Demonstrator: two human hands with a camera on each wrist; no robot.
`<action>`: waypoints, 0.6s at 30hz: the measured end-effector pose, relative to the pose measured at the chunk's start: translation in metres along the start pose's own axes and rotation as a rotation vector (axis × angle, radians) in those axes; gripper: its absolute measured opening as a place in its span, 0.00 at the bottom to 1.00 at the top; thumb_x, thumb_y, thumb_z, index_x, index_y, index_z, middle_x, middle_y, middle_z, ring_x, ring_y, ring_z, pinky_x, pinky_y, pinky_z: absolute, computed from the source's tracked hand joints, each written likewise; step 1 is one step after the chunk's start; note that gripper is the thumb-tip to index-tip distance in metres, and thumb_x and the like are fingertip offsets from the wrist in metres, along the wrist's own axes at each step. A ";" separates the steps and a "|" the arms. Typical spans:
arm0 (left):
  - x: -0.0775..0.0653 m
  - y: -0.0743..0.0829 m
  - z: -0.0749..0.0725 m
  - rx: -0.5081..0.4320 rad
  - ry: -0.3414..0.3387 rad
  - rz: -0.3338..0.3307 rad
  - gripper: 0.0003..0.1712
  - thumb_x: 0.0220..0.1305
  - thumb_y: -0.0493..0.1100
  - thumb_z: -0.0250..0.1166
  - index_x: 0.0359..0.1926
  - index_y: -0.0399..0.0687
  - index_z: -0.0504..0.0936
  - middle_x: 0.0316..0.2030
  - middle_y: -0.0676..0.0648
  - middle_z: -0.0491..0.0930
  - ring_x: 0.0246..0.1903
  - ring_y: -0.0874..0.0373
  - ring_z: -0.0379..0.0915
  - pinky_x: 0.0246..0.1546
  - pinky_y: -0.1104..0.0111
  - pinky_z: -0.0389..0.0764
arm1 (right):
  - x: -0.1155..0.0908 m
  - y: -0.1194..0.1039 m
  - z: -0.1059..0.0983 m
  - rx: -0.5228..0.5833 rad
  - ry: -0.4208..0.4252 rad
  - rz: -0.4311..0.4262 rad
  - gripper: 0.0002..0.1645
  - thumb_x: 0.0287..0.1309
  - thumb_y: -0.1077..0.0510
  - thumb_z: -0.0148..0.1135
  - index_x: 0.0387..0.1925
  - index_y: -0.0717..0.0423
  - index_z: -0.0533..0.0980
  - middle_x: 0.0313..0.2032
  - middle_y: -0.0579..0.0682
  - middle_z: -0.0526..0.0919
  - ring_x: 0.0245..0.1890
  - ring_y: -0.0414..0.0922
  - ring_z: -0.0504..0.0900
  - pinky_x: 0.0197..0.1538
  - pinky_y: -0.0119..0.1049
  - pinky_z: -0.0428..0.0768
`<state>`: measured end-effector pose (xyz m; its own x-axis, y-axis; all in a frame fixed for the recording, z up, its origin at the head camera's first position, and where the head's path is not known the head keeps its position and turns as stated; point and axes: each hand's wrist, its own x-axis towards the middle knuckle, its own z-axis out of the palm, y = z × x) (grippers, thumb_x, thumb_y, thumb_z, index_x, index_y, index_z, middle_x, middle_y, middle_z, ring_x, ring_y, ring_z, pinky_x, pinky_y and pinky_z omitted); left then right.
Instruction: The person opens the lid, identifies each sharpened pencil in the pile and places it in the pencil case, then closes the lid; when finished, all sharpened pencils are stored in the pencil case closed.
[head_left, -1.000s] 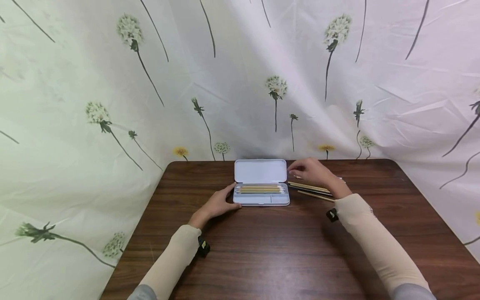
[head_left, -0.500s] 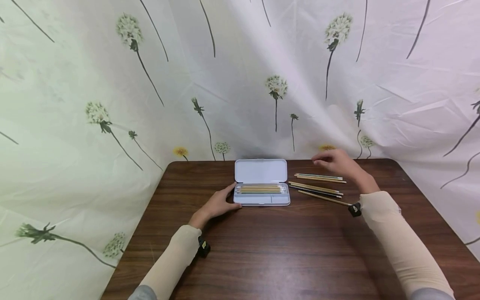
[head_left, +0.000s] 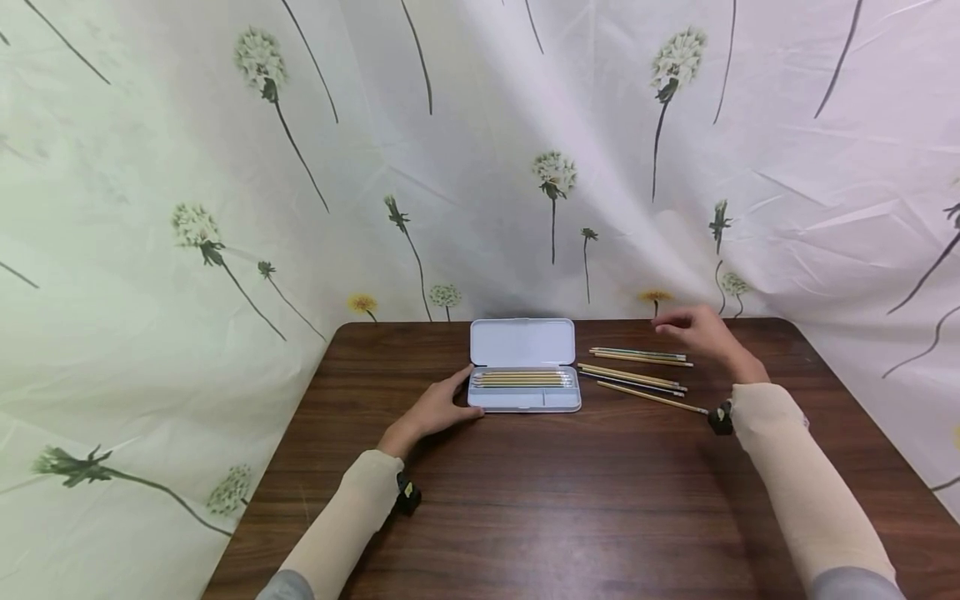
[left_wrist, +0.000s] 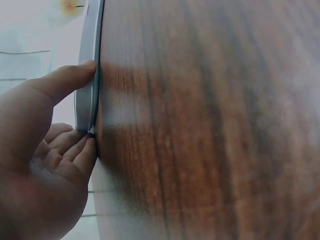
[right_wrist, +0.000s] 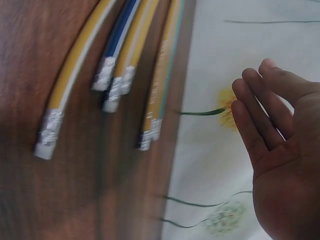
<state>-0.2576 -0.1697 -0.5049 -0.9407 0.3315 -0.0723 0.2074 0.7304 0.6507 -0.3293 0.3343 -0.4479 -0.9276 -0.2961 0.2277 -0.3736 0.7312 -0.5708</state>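
A white pencil case (head_left: 506, 401) lies open on the table, its lid (head_left: 522, 342) tipped back. Several yellow pencils (head_left: 521, 379) rest side by side in its long rear compartment; the front compartments hold nothing visible. My left hand (head_left: 435, 407) holds the case by its left end, thumb (left_wrist: 75, 77) on the front edge and fingers round the far corner. To the right, my right hand (head_left: 703, 332) hovers beyond several loose pencils, holding nothing. In the right wrist view, the pencils' eraser ends (right_wrist: 47, 135) lie left of the relaxed right hand (right_wrist: 282, 175).
Loose pencils form a rear group (head_left: 641, 357), a middle group (head_left: 633, 377) including a dark blue one, and a single yellow pencil (head_left: 652, 397) in front. The brown wooden table (head_left: 540, 500) ends at a flower-printed cloth (head_left: 480, 167) behind.
My right hand has moved rightward from beside the lid to beyond the pencils' eraser ends, uncovering the loose pencils. My left hand and the case have stayed put.
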 end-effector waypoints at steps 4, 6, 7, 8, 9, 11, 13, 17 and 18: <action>0.001 -0.001 0.000 -0.002 -0.004 -0.004 0.54 0.69 0.53 0.74 0.86 0.48 0.55 0.81 0.39 0.62 0.80 0.41 0.60 0.78 0.46 0.67 | -0.003 0.012 0.006 0.014 -0.028 0.066 0.16 0.78 0.58 0.62 0.56 0.64 0.86 0.55 0.66 0.88 0.55 0.62 0.86 0.50 0.46 0.84; 0.000 0.000 0.000 -0.004 -0.003 0.002 0.54 0.69 0.53 0.74 0.86 0.48 0.55 0.81 0.39 0.62 0.80 0.41 0.60 0.78 0.45 0.66 | -0.004 0.018 0.009 0.023 -0.050 0.108 0.18 0.79 0.58 0.60 0.58 0.64 0.85 0.58 0.67 0.86 0.54 0.62 0.85 0.49 0.47 0.84; 0.000 0.000 0.000 -0.008 -0.005 0.000 0.54 0.70 0.53 0.74 0.86 0.48 0.55 0.81 0.39 0.62 0.80 0.41 0.60 0.78 0.46 0.66 | -0.005 0.020 0.011 0.026 -0.057 0.119 0.18 0.79 0.57 0.60 0.59 0.64 0.85 0.59 0.68 0.85 0.54 0.61 0.85 0.49 0.47 0.84; 0.000 0.000 0.000 -0.009 -0.004 0.001 0.54 0.69 0.53 0.74 0.86 0.48 0.55 0.81 0.39 0.62 0.80 0.41 0.60 0.78 0.46 0.66 | -0.006 0.022 0.013 0.028 -0.066 0.131 0.18 0.79 0.58 0.60 0.59 0.64 0.84 0.60 0.68 0.85 0.53 0.61 0.86 0.48 0.47 0.84; 0.000 0.000 0.000 -0.011 -0.004 0.000 0.54 0.69 0.53 0.74 0.86 0.48 0.55 0.81 0.39 0.62 0.80 0.41 0.60 0.78 0.45 0.67 | -0.006 0.024 0.014 0.030 -0.073 0.141 0.18 0.79 0.58 0.60 0.60 0.64 0.84 0.60 0.68 0.84 0.53 0.61 0.86 0.49 0.48 0.84; -0.001 0.001 -0.001 -0.012 -0.003 0.002 0.54 0.69 0.53 0.74 0.86 0.48 0.55 0.81 0.38 0.62 0.80 0.41 0.60 0.77 0.45 0.67 | -0.007 0.027 0.017 0.016 -0.084 0.153 0.18 0.79 0.57 0.60 0.59 0.63 0.84 0.60 0.68 0.84 0.53 0.62 0.85 0.51 0.52 0.84; 0.000 0.000 0.000 -0.008 -0.001 0.000 0.54 0.69 0.53 0.75 0.86 0.48 0.55 0.81 0.38 0.62 0.80 0.41 0.60 0.77 0.45 0.67 | -0.008 0.029 0.019 -0.010 -0.083 0.149 0.16 0.78 0.58 0.61 0.57 0.63 0.85 0.59 0.68 0.85 0.55 0.63 0.85 0.54 0.56 0.84; 0.000 0.000 0.000 -0.001 0.001 -0.002 0.54 0.69 0.52 0.75 0.85 0.48 0.56 0.81 0.39 0.62 0.80 0.41 0.60 0.77 0.45 0.67 | -0.010 0.034 0.023 -0.061 -0.092 0.135 0.14 0.77 0.61 0.61 0.54 0.62 0.87 0.57 0.69 0.86 0.59 0.67 0.82 0.61 0.64 0.79; 0.000 0.000 0.000 -0.001 0.000 -0.001 0.54 0.69 0.52 0.75 0.85 0.48 0.56 0.81 0.39 0.62 0.80 0.41 0.60 0.77 0.45 0.67 | -0.010 0.034 0.025 -0.067 -0.093 0.131 0.14 0.77 0.62 0.61 0.53 0.62 0.87 0.56 0.69 0.86 0.59 0.67 0.82 0.61 0.65 0.79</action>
<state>-0.2578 -0.1699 -0.5050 -0.9410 0.3304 -0.0730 0.2059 0.7303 0.6514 -0.3326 0.3474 -0.4892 -0.9652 -0.2490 0.0794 -0.2519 0.8054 -0.5365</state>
